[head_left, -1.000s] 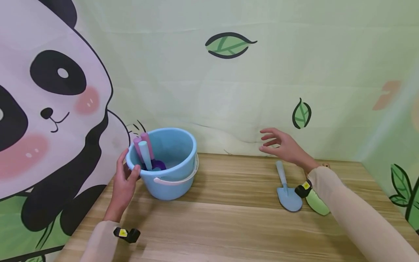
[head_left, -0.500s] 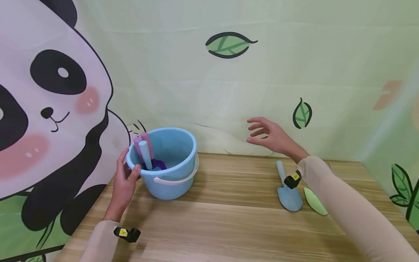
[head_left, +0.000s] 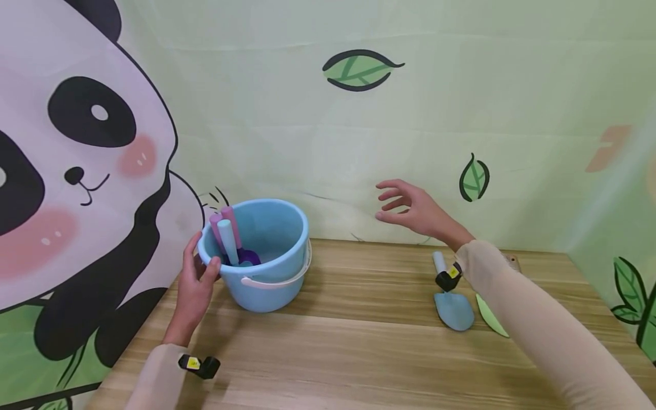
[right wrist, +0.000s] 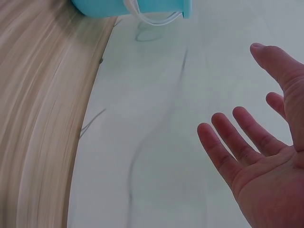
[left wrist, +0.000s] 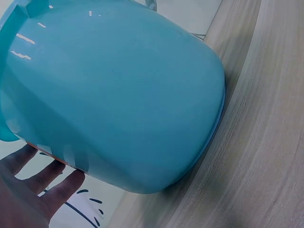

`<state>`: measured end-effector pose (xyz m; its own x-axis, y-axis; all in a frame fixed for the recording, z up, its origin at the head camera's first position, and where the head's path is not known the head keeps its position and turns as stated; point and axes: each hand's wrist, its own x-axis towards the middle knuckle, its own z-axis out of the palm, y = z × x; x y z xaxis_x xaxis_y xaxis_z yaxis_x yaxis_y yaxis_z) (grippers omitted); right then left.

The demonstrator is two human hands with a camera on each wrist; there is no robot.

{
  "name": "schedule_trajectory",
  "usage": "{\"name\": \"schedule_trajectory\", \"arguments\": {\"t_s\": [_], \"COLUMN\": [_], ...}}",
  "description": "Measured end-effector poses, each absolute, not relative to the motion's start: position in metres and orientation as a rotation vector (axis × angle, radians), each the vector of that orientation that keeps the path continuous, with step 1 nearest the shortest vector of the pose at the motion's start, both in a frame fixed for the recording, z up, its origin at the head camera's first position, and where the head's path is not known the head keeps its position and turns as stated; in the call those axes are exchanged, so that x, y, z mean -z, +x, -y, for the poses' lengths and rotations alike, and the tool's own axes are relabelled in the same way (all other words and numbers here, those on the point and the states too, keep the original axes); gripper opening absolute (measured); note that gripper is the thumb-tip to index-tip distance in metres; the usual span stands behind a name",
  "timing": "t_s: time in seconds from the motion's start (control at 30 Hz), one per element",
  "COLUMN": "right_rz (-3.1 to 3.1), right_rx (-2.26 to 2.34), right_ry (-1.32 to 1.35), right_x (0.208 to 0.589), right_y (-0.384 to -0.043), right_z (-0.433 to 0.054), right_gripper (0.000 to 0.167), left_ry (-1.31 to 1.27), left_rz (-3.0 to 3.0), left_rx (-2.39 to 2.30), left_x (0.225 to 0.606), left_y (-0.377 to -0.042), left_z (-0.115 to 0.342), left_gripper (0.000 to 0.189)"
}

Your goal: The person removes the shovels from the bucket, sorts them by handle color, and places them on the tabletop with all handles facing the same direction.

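A light blue bucket (head_left: 265,293) with a white handle (head_left: 279,282) stands on the wooden table at the left. My left hand (head_left: 193,285) rests against the bucket's near left side, thumb right at the rim and other fingers spread. In the left wrist view, those fingers (left wrist: 61,191) reach out fairly straight to the wall. Inside the bucket lean two pink handles (head_left: 232,225), a light blue handle (head_left: 227,242) and a purple piece (head_left: 249,257). My right hand (head_left: 412,209) hangs in the air right of the bucket, fingers parted and holding nothing.
On the table's right lies a blue toy shovel (head_left: 454,311); the right wrist's camera (head_left: 449,278) overlaps its handle. A green rounded piece (head_left: 490,316) and a brown end (head_left: 512,261) show partly behind the right sleeve. A panda-printed wall sheet (head_left: 353,142) closes off the back.
My right hand has moved left and slightly up, from above the shovel towards the bucket, slowing lately. The left hand and the bucket have stayed in place.
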<state>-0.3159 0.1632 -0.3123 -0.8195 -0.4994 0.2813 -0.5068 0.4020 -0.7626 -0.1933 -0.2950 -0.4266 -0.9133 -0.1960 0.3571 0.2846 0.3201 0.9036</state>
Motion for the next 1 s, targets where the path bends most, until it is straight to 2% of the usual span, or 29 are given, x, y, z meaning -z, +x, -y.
{"name": "schedule_trajectory", "arguments": {"t_s": [0.47, 1.0], "right_rz": [2.613, 2.61], "right_rx": [-1.425, -1.401], "right_ry": [1.0, 1.093], "right_x": [0.3, 0.282], "right_y": [-0.319, -0.325], "right_z": [-0.136, -0.079], "right_gripper": [0.066, 0.063], "left_ry": [-0.092, -0.086], "left_rz": [2.181, 2.187], "left_rx": [1.63, 1.641], "left_x": [0.428, 0.427], "left_y": [-0.194, -0.193], "left_z": [0.296, 0.297], "left_gripper": [0.071, 0.071]}}
